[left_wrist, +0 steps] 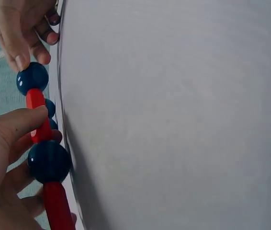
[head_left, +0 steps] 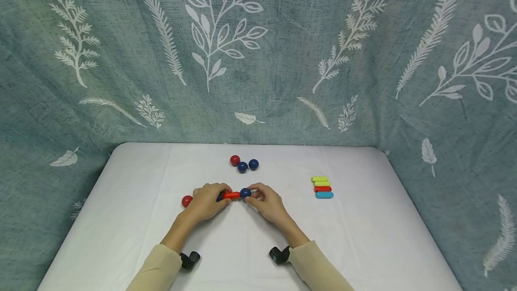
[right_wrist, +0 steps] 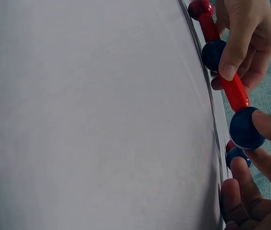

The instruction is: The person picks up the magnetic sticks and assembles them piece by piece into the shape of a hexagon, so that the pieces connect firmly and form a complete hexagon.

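A straight chain of balls and rods spans both hands. From its left end come a red ball, a red rod, a dark blue ball, a second red rod and another blue ball. My left hand grips the second rod beside the middle ball, thumb on top, and hides part of the chain in the head view. With thumb and fingertips, my right hand pinches the right end ball, which meets the rod's end.
Behind the hands lie a loose red ball and two blue balls, one left, one right. To the right is a stack of short rods: yellow-green, red and light blue. A white cloth covers the table.
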Action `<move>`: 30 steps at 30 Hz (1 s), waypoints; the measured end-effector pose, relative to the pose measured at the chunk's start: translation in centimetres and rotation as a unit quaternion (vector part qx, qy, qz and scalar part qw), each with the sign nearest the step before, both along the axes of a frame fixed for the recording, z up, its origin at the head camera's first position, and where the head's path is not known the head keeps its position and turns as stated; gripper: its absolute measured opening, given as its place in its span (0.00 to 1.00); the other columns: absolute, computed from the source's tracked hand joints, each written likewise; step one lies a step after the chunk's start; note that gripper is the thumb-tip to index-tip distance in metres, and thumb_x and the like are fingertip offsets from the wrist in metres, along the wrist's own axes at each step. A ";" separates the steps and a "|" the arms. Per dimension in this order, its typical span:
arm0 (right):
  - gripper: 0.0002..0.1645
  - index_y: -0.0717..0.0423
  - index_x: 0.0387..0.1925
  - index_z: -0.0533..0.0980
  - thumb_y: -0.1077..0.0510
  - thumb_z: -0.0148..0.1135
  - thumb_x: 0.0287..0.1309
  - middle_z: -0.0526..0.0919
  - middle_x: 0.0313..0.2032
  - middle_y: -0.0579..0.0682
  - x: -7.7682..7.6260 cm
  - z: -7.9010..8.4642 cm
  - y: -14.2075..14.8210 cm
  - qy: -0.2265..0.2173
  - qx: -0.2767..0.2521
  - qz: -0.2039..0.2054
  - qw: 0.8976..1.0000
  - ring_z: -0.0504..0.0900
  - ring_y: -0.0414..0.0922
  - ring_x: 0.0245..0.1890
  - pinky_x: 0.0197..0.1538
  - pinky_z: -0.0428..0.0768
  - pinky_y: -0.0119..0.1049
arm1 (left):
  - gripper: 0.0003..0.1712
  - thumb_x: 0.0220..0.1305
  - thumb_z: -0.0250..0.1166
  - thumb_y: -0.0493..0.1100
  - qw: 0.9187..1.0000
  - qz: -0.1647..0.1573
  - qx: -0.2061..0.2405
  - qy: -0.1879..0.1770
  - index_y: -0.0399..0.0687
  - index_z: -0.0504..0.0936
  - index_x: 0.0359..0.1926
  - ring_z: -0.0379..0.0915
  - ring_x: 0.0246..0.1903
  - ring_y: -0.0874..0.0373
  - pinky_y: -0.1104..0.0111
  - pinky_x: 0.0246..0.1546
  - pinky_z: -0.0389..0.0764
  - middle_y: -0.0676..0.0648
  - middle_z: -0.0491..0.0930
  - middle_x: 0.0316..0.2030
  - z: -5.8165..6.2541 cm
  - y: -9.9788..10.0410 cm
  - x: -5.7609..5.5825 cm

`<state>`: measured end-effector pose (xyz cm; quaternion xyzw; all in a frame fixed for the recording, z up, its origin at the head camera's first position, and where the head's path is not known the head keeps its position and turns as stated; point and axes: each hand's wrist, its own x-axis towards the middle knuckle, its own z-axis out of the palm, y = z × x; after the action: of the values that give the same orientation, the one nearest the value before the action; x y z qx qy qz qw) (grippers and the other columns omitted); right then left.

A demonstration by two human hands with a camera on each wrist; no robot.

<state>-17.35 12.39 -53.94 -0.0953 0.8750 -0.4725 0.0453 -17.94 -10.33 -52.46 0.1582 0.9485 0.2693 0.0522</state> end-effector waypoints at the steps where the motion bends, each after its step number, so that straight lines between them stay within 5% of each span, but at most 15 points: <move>1: 0.18 0.46 0.51 0.81 0.49 0.71 0.60 0.79 0.35 0.44 0.0 0.0 0.0 0.000 -0.001 0.000 1.000 0.74 0.44 0.33 0.35 0.72 0.39 | 0.15 0.63 0.72 0.50 1.000 -0.004 -0.001 0.005 0.57 0.84 0.50 0.74 0.46 0.53 0.47 0.48 0.67 0.55 0.83 0.44 0.1 0.1 0.0; 16: 0.19 0.49 0.51 0.80 0.49 0.70 0.61 0.78 0.35 0.44 0.2 0.2 -0.9 -0.014 -0.012 0.000 1.000 0.73 0.42 0.30 0.32 0.71 0.35 | 0.20 0.65 0.71 0.46 0.999 -0.041 0.008 0.010 0.54 0.80 0.57 0.77 0.49 0.54 0.46 0.51 0.67 0.51 0.83 0.49 0.2 1.6 -0.2; 30: 0.16 0.55 0.50 0.80 0.56 0.70 0.62 0.79 0.37 0.45 1.4 2.4 2.2 0.015 -0.008 -0.020 1.000 0.76 0.44 0.33 0.37 0.73 0.39 | 0.20 0.64 0.71 0.45 0.999 -0.044 -0.001 0.006 0.53 0.82 0.56 0.77 0.50 0.52 0.44 0.52 0.70 0.50 0.83 0.48 -0.1 1.5 -0.2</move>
<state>-15.90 14.64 -51.56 -0.0853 0.8734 -0.4790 0.0222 -18.19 -8.79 -52.53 0.2015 0.9412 0.2647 0.0586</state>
